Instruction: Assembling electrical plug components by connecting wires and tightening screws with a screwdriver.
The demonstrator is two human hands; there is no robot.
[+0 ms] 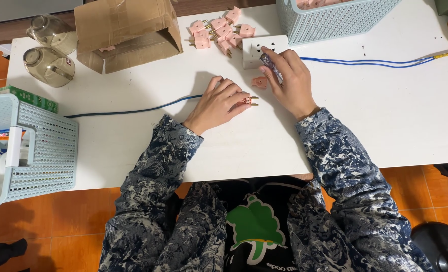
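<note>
Head: left hand (218, 102) pinches pink plastic plug (248, 101), brass prongs.

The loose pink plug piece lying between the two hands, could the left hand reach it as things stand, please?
Probably yes: the pink plug piece lies on bare table just beyond the left hand, nothing between them, though that hand already holds a pink plug.

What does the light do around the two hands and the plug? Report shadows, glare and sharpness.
Head view: even overhead light, no glare on the white table; a soft shadow lies left of the left hand, which holds the pink plug; the right hand is slightly blurred around the clear-handled tool; jacket sleeves sharp.
</note>
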